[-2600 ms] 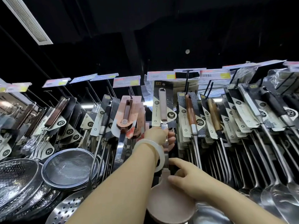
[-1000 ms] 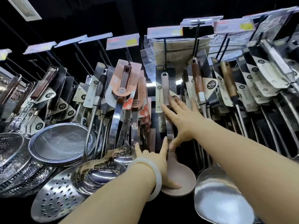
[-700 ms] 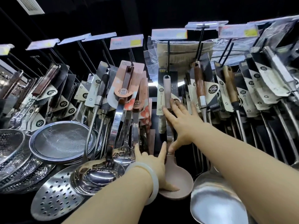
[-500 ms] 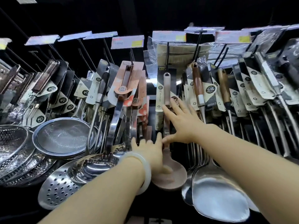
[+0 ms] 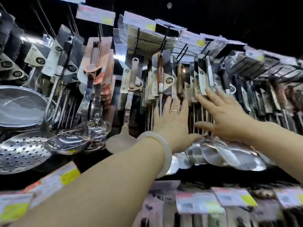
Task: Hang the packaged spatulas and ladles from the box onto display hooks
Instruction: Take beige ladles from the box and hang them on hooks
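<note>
A pale pink packaged ladle [image 5: 129,102] hangs by its handle from a display hook [image 5: 136,40], its bowl low at the middle. My left hand [image 5: 173,123], with a white bangle on the wrist, lies flat and open against the steel spatula handles just right of it. My right hand [image 5: 224,115] is spread open too, fingertips on the card packs of the hanging spatulas [image 5: 203,79] further right. Neither hand holds anything. The box is not in view.
Steel ladles [image 5: 91,133], a perforated skimmer [image 5: 21,154] and a mesh strainer [image 5: 18,108] hang at the left. Shiny spatula blades [image 5: 229,154] bunch below my hands. Price tags [image 5: 96,14] line the hook ends above, and a lower row of tags [image 5: 200,203] runs beneath.
Both hands have left the pink ladle, which now hangs free, and moved right onto the neighbouring steel spatulas. The view has swung down and right, blurred.
</note>
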`<action>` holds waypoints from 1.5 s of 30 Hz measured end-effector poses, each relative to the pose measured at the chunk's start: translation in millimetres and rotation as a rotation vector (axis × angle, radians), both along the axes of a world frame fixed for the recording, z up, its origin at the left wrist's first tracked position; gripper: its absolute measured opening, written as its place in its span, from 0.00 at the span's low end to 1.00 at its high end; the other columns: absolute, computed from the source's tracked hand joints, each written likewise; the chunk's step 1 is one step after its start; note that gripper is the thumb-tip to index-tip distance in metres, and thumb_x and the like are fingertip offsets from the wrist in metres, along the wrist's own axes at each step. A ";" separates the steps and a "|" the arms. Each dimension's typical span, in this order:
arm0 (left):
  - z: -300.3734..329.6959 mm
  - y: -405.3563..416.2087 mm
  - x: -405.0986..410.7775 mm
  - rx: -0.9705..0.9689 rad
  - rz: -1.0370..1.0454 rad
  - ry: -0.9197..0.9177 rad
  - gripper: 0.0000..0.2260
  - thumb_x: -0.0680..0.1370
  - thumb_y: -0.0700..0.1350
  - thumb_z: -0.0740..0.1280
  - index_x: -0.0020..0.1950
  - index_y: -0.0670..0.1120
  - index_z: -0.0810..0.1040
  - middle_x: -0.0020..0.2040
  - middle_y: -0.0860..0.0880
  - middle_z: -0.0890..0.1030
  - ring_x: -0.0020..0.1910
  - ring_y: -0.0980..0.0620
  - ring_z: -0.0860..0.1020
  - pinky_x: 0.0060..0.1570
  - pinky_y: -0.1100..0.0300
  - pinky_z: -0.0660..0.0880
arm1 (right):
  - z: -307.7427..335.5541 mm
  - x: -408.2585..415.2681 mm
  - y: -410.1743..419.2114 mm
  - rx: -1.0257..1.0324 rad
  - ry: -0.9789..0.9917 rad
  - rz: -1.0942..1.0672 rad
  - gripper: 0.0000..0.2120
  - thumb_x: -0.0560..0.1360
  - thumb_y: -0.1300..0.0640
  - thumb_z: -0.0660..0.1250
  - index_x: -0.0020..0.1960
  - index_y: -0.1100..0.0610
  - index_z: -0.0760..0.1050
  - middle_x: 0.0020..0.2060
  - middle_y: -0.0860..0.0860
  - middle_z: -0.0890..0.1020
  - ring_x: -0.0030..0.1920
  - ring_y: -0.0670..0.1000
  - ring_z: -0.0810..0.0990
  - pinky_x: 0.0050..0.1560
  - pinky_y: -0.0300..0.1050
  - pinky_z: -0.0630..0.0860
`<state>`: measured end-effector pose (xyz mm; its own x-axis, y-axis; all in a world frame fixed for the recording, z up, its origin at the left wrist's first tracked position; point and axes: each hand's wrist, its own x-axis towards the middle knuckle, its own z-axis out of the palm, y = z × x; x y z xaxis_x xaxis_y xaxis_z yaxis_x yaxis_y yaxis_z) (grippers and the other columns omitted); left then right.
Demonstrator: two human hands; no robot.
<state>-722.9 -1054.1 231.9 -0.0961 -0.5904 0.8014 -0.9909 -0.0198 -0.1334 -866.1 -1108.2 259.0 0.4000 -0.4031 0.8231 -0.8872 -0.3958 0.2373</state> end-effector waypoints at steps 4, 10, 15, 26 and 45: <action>-14.2 -22.2 -81.4 0.082 -0.124 -0.044 0.42 0.74 0.64 0.60 0.76 0.49 0.38 0.78 0.47 0.38 0.76 0.48 0.35 0.73 0.43 0.38 | -28.7 -86.7 -12.7 0.080 0.016 -0.160 0.41 0.72 0.32 0.54 0.76 0.47 0.38 0.76 0.52 0.38 0.76 0.55 0.38 0.76 0.56 0.43; -67.7 -72.8 -235.1 0.230 -0.296 -0.067 0.42 0.74 0.65 0.60 0.77 0.49 0.39 0.78 0.47 0.39 0.77 0.47 0.37 0.73 0.43 0.41 | -92.5 -237.6 -31.1 0.215 0.058 -0.340 0.38 0.74 0.35 0.55 0.76 0.47 0.41 0.77 0.52 0.41 0.77 0.55 0.40 0.75 0.58 0.46; -142.4 -110.5 -364.5 0.391 -0.422 -0.119 0.41 0.74 0.65 0.58 0.76 0.50 0.38 0.78 0.47 0.39 0.77 0.46 0.38 0.73 0.42 0.41 | -168.1 -372.3 -41.9 0.431 0.057 -0.489 0.39 0.74 0.35 0.55 0.76 0.47 0.40 0.76 0.52 0.39 0.76 0.55 0.37 0.75 0.58 0.42; -348.8 -183.1 -550.4 0.890 -0.558 -0.268 0.40 0.75 0.65 0.56 0.77 0.50 0.38 0.78 0.47 0.38 0.76 0.45 0.37 0.73 0.41 0.42 | -359.5 -554.3 -66.5 0.871 -0.124 -0.679 0.37 0.75 0.36 0.55 0.76 0.49 0.43 0.77 0.52 0.40 0.76 0.56 0.39 0.74 0.59 0.45; -670.1 -359.0 -718.3 1.723 -0.803 -0.053 0.26 0.77 0.45 0.63 0.73 0.45 0.60 0.71 0.44 0.66 0.72 0.46 0.63 0.70 0.58 0.61 | -699.4 -678.1 -237.8 1.511 -1.254 -0.787 0.23 0.78 0.60 0.60 0.70 0.67 0.61 0.68 0.61 0.69 0.67 0.58 0.69 0.64 0.45 0.67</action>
<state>-1441.2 -1413.0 -438.1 -0.7169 -0.4410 -0.5400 -0.6917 0.5475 0.4711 -1544.2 -1346.0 -440.4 -0.5159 -0.6182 -0.5931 -0.3151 0.7807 -0.5396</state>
